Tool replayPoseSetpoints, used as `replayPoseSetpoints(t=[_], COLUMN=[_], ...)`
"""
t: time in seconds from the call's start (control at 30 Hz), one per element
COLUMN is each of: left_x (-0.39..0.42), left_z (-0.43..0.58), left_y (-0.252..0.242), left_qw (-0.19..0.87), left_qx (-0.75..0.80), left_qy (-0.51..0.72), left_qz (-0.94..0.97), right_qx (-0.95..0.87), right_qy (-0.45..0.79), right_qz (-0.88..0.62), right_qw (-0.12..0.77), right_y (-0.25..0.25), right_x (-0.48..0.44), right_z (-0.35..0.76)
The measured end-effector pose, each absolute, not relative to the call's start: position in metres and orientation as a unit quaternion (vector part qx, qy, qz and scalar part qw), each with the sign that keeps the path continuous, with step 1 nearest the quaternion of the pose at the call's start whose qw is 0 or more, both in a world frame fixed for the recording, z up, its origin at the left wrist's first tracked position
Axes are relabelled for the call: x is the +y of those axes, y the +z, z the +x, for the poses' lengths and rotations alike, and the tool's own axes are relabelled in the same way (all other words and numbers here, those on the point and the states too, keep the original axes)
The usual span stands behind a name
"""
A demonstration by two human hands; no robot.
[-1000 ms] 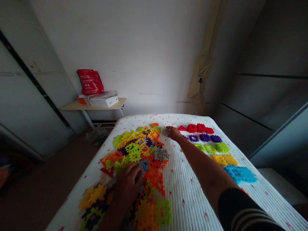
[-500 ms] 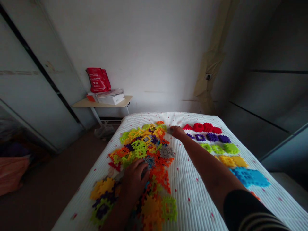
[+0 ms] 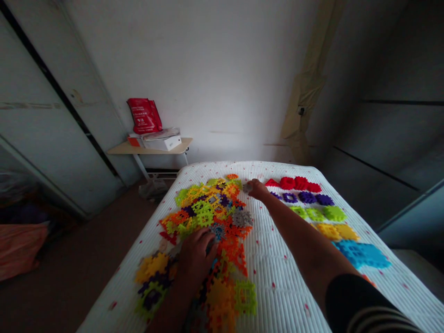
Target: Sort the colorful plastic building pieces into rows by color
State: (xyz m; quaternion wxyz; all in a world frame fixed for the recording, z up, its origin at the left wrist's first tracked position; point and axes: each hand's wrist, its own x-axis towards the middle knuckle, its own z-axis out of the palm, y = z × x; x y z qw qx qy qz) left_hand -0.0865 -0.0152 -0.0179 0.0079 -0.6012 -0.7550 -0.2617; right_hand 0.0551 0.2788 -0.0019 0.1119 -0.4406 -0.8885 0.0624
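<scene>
A heap of mixed plastic interlocking tiles [image 3: 208,217], orange, yellow, green and purple, covers the left half of a white ribbed mattress [image 3: 274,282]. My left hand [image 3: 194,256] rests palm down on the near part of the heap, fingers bent over the tiles. My right arm is stretched far out; my right hand [image 3: 257,188] pinches a grey tile [image 3: 247,187] at the heap's far edge. To the right lie sorted rows: red tiles [image 3: 294,183], purple tiles [image 3: 305,198], green tiles [image 3: 317,213], yellow tiles [image 3: 335,231] and blue tiles [image 3: 362,255].
A small side table [image 3: 149,149] against the far wall carries a red bag [image 3: 144,115] and a white box [image 3: 163,142]. Wardrobe doors stand at the left and right. An orange cloth [image 3: 19,247] lies on the floor at the left.
The view has swung a little left, so everything sits slightly further right in the picture. Both hands stay where they were on the tiles.
</scene>
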Motion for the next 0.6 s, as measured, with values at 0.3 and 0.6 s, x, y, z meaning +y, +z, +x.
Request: replayPoseSetpoints(t=[0.3, 0.6], left_x=[-0.015, -0.014], left_z=[-0.085, -0.088], left_y=[-0.016, -0.017], left_qw=[0.017, 0.018], left_qx=[-0.75, -0.756], left_qy=[-0.263, -0.259], left_qz=[-0.607, -0.601], right_qx=[-0.952, -0.967], right_qy=[0.06, 0.039], right_qz=[-0.265, -0.242], right_qw=[0.14, 0.063], right_y=[0.016, 0.011], right_x=[0.221, 0.206], right_z=[-0.002, -0.037])
